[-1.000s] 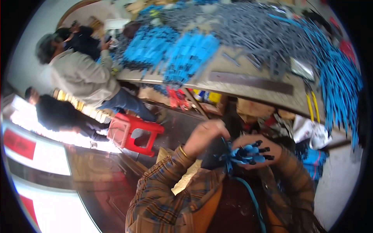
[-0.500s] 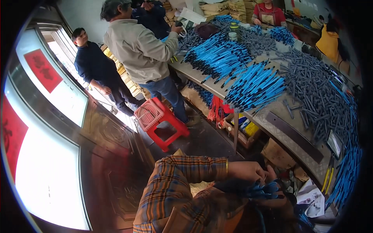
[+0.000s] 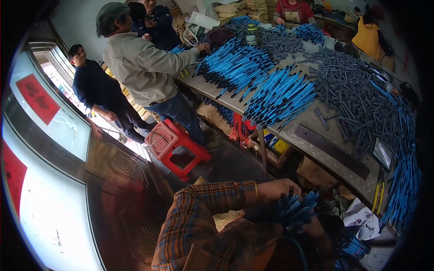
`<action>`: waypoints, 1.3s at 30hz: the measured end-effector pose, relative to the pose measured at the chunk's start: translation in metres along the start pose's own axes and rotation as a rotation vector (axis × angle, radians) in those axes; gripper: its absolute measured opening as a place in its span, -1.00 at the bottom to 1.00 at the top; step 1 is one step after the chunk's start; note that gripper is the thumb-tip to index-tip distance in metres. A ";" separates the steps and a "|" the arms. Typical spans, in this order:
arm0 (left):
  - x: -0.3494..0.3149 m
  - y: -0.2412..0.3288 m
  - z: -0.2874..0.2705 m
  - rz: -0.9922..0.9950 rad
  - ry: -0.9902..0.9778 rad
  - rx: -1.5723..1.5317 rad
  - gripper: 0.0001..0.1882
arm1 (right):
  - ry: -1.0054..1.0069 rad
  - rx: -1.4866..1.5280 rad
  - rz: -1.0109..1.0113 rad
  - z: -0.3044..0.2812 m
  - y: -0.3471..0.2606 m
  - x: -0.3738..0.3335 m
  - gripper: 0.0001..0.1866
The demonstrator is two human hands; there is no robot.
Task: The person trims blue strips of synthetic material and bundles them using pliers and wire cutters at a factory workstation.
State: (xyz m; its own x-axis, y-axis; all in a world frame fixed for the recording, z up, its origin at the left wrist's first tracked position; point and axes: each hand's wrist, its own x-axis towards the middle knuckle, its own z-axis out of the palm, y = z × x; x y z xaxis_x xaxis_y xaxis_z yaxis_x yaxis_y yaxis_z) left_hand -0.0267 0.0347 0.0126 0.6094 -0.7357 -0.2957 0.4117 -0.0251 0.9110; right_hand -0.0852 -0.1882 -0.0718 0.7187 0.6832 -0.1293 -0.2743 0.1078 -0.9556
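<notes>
In front of my body I have a bundle of thin blue strips with dark ends (image 3: 296,208). My left hand (image 3: 281,189), coming out of an orange and brown plaid sleeve, has its fingers curled closed against the bundle's far side. My right hand (image 3: 314,227) is dim and partly covered below the same bundle; its fingers are hidden. A pale scrap (image 3: 227,220) lies under my left forearm.
To the right stands a metal table (image 3: 312,159) with heaps of blue strips (image 3: 282,97) and grey tubes (image 3: 357,99). A dark flat bar (image 3: 332,151) and yellow-handled pliers (image 3: 378,198) lie near its edge. A red stool (image 3: 178,153) and several people are ahead.
The view has shifted, so the table and people appear farther left. The bundle has tilted more upright between my hands, and my left fingers sit closer to its top.
</notes>
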 end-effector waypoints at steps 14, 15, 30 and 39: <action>0.010 -0.002 0.016 -0.042 -0.081 0.029 -0.79 | 0.145 -0.327 -0.206 0.027 -0.016 0.010 -0.59; 0.010 -0.001 0.015 -0.049 -0.101 0.023 -0.79 | 0.083 -0.155 -0.121 0.027 -0.020 0.010 -0.60; 0.023 -0.001 -0.002 -0.022 -0.486 -0.032 -0.85 | 0.107 -0.008 0.129 0.020 0.004 0.006 -0.63; 0.028 -0.009 -0.008 -0.035 -0.536 -0.166 -0.87 | 0.150 0.051 0.141 0.021 -0.009 -0.001 -0.66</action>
State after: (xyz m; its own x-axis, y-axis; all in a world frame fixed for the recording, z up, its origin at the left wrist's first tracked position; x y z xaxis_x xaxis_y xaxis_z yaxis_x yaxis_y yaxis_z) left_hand -0.0086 0.0197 -0.0064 0.1817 -0.9785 -0.0978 0.5528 0.0194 0.8331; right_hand -0.0966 -0.1743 -0.0580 0.7574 0.5789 -0.3021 -0.4078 0.0580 -0.9112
